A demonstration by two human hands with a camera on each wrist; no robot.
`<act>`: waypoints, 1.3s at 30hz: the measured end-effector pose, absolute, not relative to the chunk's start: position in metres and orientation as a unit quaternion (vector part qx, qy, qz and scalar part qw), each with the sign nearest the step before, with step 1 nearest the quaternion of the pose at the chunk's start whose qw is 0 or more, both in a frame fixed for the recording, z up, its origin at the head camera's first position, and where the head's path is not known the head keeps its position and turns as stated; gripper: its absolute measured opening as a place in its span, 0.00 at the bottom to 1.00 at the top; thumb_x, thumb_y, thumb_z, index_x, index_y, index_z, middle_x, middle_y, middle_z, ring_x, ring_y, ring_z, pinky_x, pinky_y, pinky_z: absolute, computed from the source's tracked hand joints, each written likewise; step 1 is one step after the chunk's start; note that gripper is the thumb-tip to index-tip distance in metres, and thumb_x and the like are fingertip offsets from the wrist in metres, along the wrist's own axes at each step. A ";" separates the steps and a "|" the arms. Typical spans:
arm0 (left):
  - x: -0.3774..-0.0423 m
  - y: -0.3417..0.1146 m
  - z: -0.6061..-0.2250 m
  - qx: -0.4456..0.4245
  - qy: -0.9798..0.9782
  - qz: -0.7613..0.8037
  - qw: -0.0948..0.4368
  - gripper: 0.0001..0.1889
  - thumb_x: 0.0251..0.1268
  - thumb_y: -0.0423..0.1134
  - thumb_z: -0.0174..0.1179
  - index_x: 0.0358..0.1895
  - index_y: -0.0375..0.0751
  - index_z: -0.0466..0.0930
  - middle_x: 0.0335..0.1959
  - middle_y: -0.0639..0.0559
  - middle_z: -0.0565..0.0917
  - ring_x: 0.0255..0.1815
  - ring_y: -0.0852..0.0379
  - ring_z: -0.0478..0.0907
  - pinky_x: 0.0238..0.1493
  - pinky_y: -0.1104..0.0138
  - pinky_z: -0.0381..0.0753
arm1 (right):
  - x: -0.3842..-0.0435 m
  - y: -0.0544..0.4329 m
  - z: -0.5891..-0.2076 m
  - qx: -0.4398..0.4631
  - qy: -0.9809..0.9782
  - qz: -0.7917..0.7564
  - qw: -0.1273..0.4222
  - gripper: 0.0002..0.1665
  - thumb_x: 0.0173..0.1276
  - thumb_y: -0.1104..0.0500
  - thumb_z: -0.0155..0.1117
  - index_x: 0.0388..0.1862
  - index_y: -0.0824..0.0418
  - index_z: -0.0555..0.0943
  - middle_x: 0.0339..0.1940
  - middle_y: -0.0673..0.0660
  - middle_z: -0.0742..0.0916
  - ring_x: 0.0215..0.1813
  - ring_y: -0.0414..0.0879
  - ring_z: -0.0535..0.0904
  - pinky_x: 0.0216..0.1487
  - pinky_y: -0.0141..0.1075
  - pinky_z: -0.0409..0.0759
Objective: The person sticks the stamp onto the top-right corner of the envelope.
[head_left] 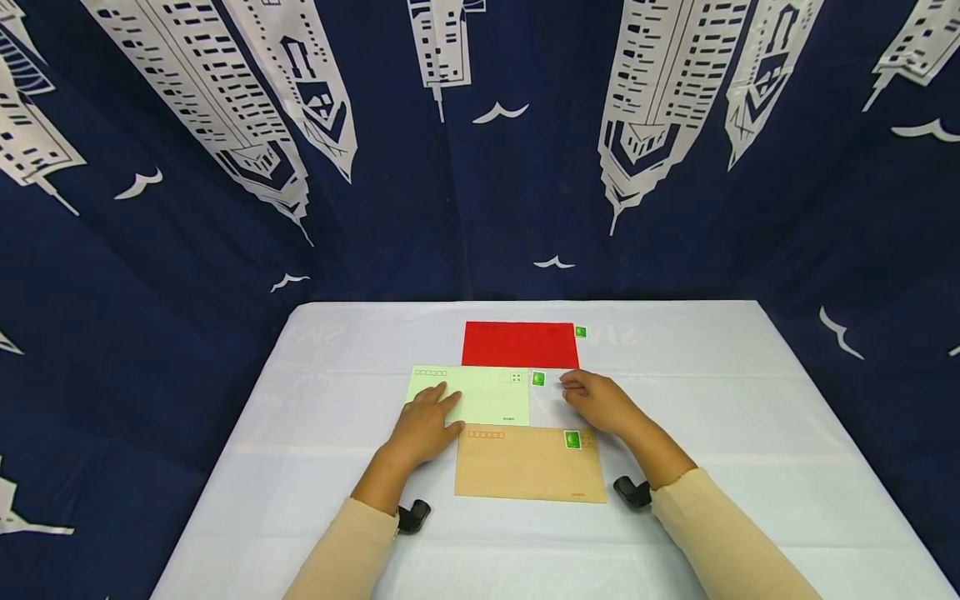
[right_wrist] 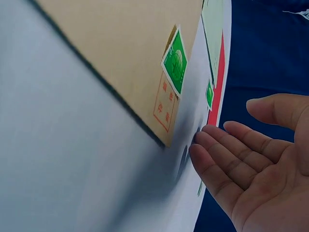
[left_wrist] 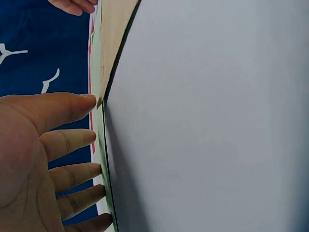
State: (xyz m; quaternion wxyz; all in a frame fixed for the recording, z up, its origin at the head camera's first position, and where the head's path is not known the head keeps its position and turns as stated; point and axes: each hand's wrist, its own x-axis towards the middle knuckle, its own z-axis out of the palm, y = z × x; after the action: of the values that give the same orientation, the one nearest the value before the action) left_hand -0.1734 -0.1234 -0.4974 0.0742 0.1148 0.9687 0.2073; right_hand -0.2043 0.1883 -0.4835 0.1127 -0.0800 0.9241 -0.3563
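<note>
My left hand (head_left: 425,427) rests with spread, straight fingers on the left part of a pale green envelope (head_left: 487,398). Its thumb lies at the top left corner of a tan envelope (head_left: 517,471), which is nearer to me. Right of the green envelope lies a small green postage stamp (head_left: 538,379). My right hand (head_left: 600,404) is just to the right of that stamp, holding nothing, its fingers loosely bent in the right wrist view. Another green stamp (right_wrist: 175,63) sits on the tan envelope, one edge lifted, beside a red printed box.
Behind the green envelope lies a red envelope (head_left: 521,344), with a third green stamp (head_left: 581,332) at its right edge. All lie on a white-covered table (head_left: 315,517). A dark blue curtain (head_left: 465,208) with white building prints hangs beyond the table's back edge.
</note>
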 end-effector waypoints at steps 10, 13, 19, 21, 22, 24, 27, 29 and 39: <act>-0.178 -0.123 -0.495 0.113 0.972 0.194 0.066 0.28 0.70 0.47 0.62 0.71 0.43 0.74 0.76 0.38 0.68 0.78 0.37 0.61 0.72 0.40 0.65 | -0.212 0.183 -0.482 -0.075 0.937 -0.325 0.102 0.24 0.79 0.57 0.51 0.67 0.65 0.78 0.67 0.65 0.81 0.68 0.61 0.76 0.73 0.59 0.70; -0.179 -0.123 -0.494 0.115 0.975 0.182 0.063 0.26 0.71 0.45 0.61 0.70 0.42 0.76 0.75 0.39 0.69 0.77 0.37 0.63 0.71 0.41 0.67 | -0.214 0.180 -0.481 -0.066 0.938 -0.325 0.104 0.24 0.78 0.57 0.52 0.67 0.65 0.78 0.67 0.65 0.82 0.67 0.61 0.76 0.72 0.59 0.72; -0.182 -0.124 -0.495 0.122 0.978 0.160 0.059 0.25 0.71 0.43 0.61 0.69 0.43 0.76 0.75 0.39 0.70 0.75 0.36 0.65 0.67 0.41 0.70 | -0.219 0.175 -0.479 -0.055 0.935 -0.330 0.117 0.25 0.76 0.59 0.55 0.67 0.68 0.77 0.60 0.64 0.86 0.60 0.57 0.83 0.64 0.52 0.81; -0.183 -0.124 -0.496 0.125 0.979 0.151 0.056 0.25 0.71 0.42 0.61 0.69 0.45 0.76 0.75 0.40 0.70 0.74 0.37 0.65 0.65 0.41 0.71 | -0.221 0.174 -0.479 -0.051 0.934 -0.331 0.121 0.25 0.75 0.59 0.56 0.67 0.68 0.76 0.59 0.64 0.87 0.60 0.56 0.84 0.62 0.50 0.82; -0.184 -0.125 -0.496 0.126 0.979 0.148 0.055 0.24 0.71 0.42 0.61 0.69 0.45 0.76 0.75 0.40 0.70 0.74 0.37 0.65 0.64 0.42 0.72 | -0.222 0.173 -0.479 -0.049 0.934 -0.332 0.122 0.25 0.75 0.59 0.57 0.67 0.68 0.76 0.59 0.63 0.87 0.60 0.56 0.84 0.62 0.50 0.83; -0.186 -0.125 -0.496 0.127 0.980 0.143 0.053 0.24 0.71 0.43 0.61 0.69 0.46 0.76 0.75 0.40 0.70 0.73 0.37 0.66 0.62 0.43 0.73 | -0.224 0.172 -0.480 -0.047 0.933 -0.333 0.126 0.25 0.74 0.59 0.58 0.67 0.68 0.76 0.59 0.63 0.87 0.59 0.56 0.84 0.61 0.49 0.83; -0.188 -0.125 -0.497 0.124 0.980 0.147 0.052 0.25 0.71 0.43 0.62 0.69 0.48 0.77 0.75 0.41 0.70 0.73 0.38 0.66 0.61 0.44 0.72 | -0.227 0.170 -0.482 -0.047 0.933 -0.332 0.129 0.25 0.74 0.59 0.59 0.67 0.68 0.76 0.59 0.63 0.86 0.58 0.55 0.84 0.60 0.47 0.84; -0.188 -0.125 -0.497 0.123 0.978 0.158 0.052 0.25 0.70 0.43 0.63 0.69 0.47 0.77 0.75 0.40 0.70 0.72 0.38 0.66 0.61 0.44 0.72 | -0.228 0.170 -0.483 -0.046 0.934 -0.330 0.128 0.25 0.73 0.59 0.59 0.66 0.68 0.77 0.58 0.62 0.86 0.57 0.54 0.83 0.60 0.47 0.84; -0.190 -0.126 -0.499 0.130 0.969 0.200 0.063 0.26 0.69 0.41 0.64 0.70 0.42 0.75 0.75 0.37 0.70 0.79 0.37 0.60 0.76 0.42 0.62 | -0.232 0.170 -0.485 -0.048 0.937 -0.321 0.132 0.25 0.73 0.60 0.60 0.66 0.68 0.76 0.55 0.62 0.84 0.54 0.53 0.78 0.62 0.47 0.81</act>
State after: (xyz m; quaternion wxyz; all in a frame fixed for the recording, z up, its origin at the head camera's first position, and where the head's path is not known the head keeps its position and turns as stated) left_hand -0.1903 -0.1264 -0.4990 0.0627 0.1296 0.9692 0.1996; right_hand -0.2325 0.1702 -0.4849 0.1319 -0.0480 0.9365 -0.3212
